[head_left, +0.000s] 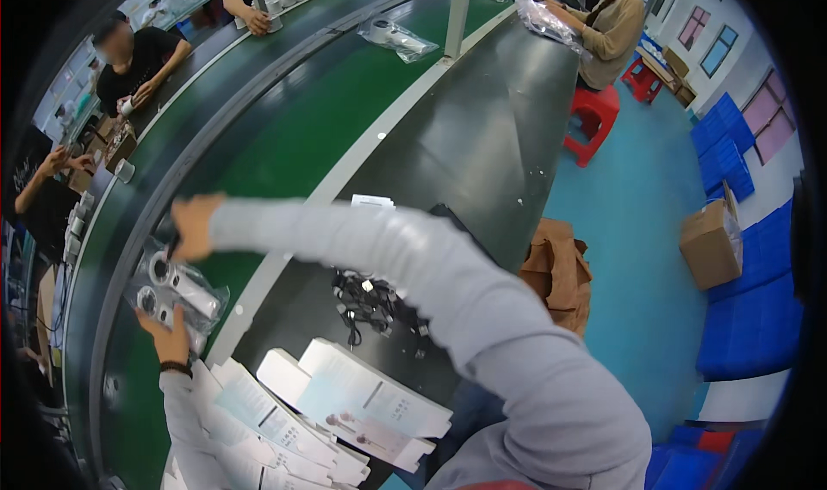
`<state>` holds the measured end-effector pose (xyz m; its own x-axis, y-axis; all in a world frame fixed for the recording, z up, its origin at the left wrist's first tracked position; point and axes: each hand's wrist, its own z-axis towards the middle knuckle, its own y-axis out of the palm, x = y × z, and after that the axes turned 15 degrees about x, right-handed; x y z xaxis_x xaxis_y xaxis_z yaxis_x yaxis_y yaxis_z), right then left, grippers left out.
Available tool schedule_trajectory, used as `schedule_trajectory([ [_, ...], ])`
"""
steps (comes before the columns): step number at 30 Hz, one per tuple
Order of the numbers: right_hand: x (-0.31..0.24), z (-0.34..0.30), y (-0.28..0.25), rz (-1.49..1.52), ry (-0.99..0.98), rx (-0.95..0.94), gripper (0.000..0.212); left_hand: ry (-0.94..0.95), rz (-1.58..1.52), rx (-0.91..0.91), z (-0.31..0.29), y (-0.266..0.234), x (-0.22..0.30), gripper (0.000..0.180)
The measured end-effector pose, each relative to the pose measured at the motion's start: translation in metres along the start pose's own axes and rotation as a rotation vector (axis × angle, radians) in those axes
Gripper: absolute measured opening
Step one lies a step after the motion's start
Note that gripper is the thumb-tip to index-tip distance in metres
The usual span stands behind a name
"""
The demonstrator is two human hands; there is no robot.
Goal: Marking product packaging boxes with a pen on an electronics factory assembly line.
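My right hand point(193, 225) reaches across to the left over the green conveyor belt point(301, 137) and grips the top of a clear plastic bag point(177, 292) holding white round-headed devices. My left hand point(169, 335) holds the lower edge of the same bag. Both arms wear grey sleeves; a dark band sits on my left wrist. Just right of my left arm lie several white printed boxes point(345, 404) fanned out on the dark worktable point(482, 137).
A tangle of black cables point(369, 305) lies on the worktable. Another bagged device point(398, 36) rides the belt farther up. Other people work across the belt and at the far end. Red stools point(593, 120), a cardboard box point(711, 242) and blue crates point(749, 318) stand right.
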<state>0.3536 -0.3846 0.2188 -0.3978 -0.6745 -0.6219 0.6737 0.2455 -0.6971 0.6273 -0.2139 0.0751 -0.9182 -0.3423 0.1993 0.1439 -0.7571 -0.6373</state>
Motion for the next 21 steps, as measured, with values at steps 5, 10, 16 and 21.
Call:
schedule_trajectory([
  [5,0.202,0.023,-0.162,-0.427,0.335,0.45,0.055,-0.345,-0.218,-0.196,0.03,-0.04,0.068,0.093],
  [10,0.349,0.017,-0.234,-0.585,0.561,0.631,0.065,-0.336,-0.058,-0.245,0.029,-0.05,0.098,0.092],
  [16,0.403,0.033,-0.245,-0.824,0.539,0.6,0.071,-0.296,0.01,-0.187,0.014,-0.042,0.092,0.092],
  [21,0.456,0.032,-0.259,-0.701,0.56,0.534,0.042,-0.257,-0.087,-0.194,0.005,-0.038,0.09,0.085],
])
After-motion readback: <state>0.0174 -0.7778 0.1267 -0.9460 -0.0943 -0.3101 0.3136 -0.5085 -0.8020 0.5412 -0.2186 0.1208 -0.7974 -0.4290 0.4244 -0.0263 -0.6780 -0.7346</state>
